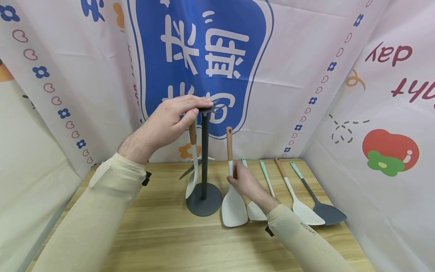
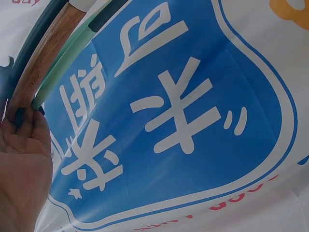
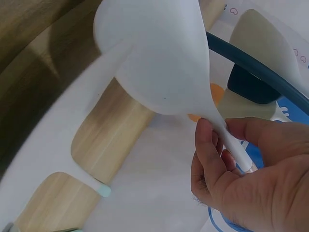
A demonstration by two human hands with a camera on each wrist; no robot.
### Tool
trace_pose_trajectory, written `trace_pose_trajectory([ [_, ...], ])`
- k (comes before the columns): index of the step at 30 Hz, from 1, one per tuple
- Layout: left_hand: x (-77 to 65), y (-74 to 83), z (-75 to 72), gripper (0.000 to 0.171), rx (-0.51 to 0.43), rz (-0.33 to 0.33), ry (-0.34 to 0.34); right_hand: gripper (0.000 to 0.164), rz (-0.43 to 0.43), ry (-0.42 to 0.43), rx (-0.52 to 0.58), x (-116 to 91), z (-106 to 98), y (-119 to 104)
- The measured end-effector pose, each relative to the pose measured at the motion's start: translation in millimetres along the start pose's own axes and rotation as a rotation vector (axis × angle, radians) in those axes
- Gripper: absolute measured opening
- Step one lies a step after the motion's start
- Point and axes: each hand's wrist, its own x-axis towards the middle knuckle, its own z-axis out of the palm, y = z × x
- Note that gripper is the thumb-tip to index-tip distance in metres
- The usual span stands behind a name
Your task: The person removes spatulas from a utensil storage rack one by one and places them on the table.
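My left hand grips the top of a dark grey utensil stand, with its fingers over the rack and its thumb at the side. Beneath it hangs a white utensil with a wooden handle; in the left wrist view that wooden handle and a mint-green handle meet the rack near my fingers. To the right of the stand, my right hand pinches the white neck of a spatula with a wooden handle. Its broad white head points down in the head view.
On the wooden table, to the right, lie a white spatula partly hidden by my arm, a mint-handled utensil, a wooden-handled white turner and a dark grey turner. Printed cloth encloses the table.
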Motion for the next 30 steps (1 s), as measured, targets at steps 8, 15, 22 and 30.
trace_pose_trajectory([
  [8,0.2,-0.7,-0.2,0.045,-0.001,-0.001,0.000,0.017,0.065,-0.031,0.017,0.5,4.6,5.2],
  [15,0.3,-0.7,-0.1,0.045,-0.005,0.008,0.004,0.015,0.065,-0.038,-0.011,2.5,10.1,9.4],
  [22,-0.6,-1.1,0.1,0.045,-0.012,-0.008,0.001,0.016,0.088,-0.040,-0.051,5.2,12.6,12.5],
  [30,-0.4,-1.3,0.5,0.045,-0.012,-0.007,0.005,0.017,0.108,-0.051,-0.072,8.2,14.7,18.2],
])
